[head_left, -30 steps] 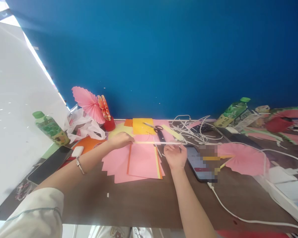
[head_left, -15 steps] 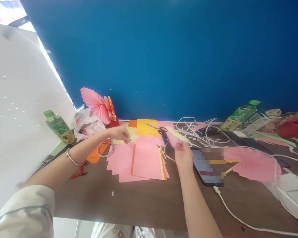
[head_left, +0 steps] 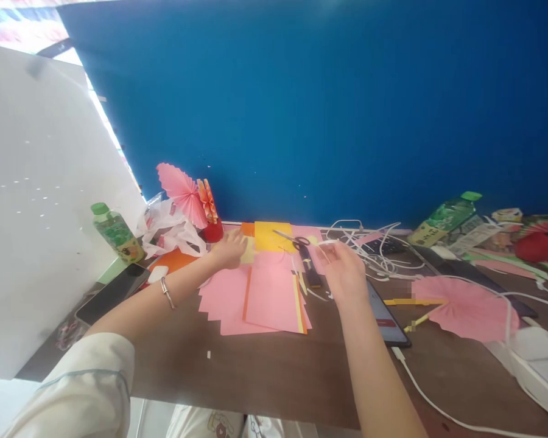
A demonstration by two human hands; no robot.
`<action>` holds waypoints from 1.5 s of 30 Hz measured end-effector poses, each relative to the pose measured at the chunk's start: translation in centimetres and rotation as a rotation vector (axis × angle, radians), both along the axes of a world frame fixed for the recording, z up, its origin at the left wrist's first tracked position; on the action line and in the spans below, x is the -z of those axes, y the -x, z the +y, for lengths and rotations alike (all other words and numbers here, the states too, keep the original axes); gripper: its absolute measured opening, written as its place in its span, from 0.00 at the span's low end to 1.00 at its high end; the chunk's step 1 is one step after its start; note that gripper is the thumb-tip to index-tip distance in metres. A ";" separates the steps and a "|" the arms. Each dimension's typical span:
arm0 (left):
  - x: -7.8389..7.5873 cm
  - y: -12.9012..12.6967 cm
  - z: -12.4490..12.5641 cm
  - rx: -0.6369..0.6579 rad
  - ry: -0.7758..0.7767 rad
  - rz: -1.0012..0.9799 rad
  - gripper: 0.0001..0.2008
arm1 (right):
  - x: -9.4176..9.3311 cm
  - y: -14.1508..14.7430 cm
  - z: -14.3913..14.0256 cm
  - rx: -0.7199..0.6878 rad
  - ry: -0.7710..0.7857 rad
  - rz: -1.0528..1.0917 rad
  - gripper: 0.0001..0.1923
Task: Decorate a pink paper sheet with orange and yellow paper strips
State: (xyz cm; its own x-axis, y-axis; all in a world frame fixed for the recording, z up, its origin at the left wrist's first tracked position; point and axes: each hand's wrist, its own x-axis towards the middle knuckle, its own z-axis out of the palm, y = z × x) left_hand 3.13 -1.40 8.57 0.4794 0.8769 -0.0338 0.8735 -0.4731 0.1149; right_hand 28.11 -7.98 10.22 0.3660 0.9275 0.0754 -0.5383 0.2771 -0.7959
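My left hand [head_left: 231, 248] reaches to the back left of the paper pile, its fingers slightly apart over a pale yellow sheet [head_left: 248, 250]. My right hand [head_left: 346, 271] is raised right of the scissors, palm partly up. Its fingers are closed on a thin pale paper strip [head_left: 329, 243], mostly hidden by the hand. Between the hands lie pink sheets [head_left: 271, 301] with orange and yellow edges showing. Behind them is a bright yellow sheet [head_left: 265, 236], and black-handled scissors [head_left: 300, 242] rest partly over it.
Green-capped bottles stand at left [head_left: 117, 234] and right [head_left: 445, 219]. A pink paper fan [head_left: 472, 310], a phone [head_left: 388, 316] and white cables lie at right. Another phone [head_left: 114, 295], a plastic bag [head_left: 173, 234] and a folded pink fan [head_left: 182, 191] are at left. A blue partition [head_left: 301, 109] rises behind.
My left hand has moved slightly right and its fingers have loosened. My right hand has shifted a little right. The view has turned slightly left, revealing the left phone; my left arm now covers the tape roll.
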 end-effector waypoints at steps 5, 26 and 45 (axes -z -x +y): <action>-1.4 -4.0 -1.4 0.225 0.154 -0.497 0.25 | -2.8 1.8 -0.7 -0.181 -0.048 -0.199 0.07; -1.9 -4.1 -3.1 0.163 -0.236 -0.323 0.11 | -1.9 -0.2 -0.9 -0.022 0.031 -0.318 0.09; 1.1 -2.1 -1.0 0.103 -0.520 -0.081 0.13 | 0.9 -2.5 -0.4 0.476 -0.002 -0.411 0.07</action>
State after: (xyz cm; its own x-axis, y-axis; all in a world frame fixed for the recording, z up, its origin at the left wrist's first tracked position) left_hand 5.18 -2.35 7.45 0.5470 0.7163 0.4332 0.8175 -0.5685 -0.0922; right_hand 30.60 -8.42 9.37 0.6799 0.6696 0.2990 -0.0060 0.4128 -0.9108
